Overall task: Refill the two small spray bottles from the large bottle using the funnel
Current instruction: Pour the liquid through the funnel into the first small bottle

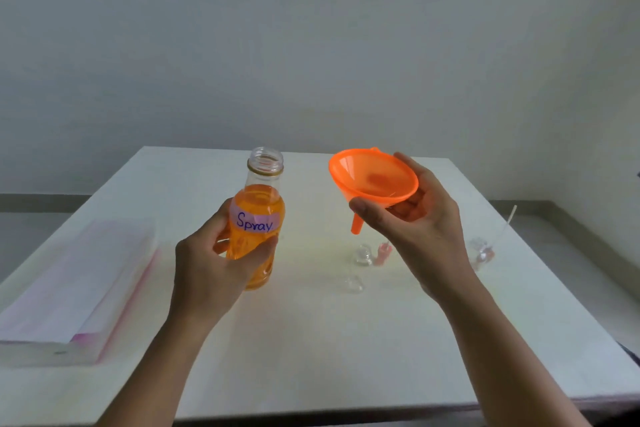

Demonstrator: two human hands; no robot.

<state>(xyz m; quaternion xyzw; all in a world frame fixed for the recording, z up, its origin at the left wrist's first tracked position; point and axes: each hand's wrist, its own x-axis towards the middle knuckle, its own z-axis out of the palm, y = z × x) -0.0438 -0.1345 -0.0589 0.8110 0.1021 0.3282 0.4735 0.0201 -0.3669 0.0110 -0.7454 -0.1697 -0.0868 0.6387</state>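
Note:
My left hand (pixel 214 263) grips the large clear bottle (pixel 259 204), uncapped, upright, holding orange liquid and labelled "Spray". My right hand (pixel 415 215) holds the orange funnel (pixel 372 180) above the table, tilted, its spout pointing down-left. Below the funnel, two small clear spray bottles (pixel 363 255) (pixel 354 283) stand on the white table (pixel 311 340), blurred, apparently without tops. A pinkish spray top (pixel 382 253) lies beside them. Another spray head with a thin dip tube (pixel 485 250) lies to the right.
A stack of white sheets in a clear pink-edged sleeve (pixel 69 288) covers the table's left part. The table's near edge runs along the bottom of the view. A grey wall stands behind.

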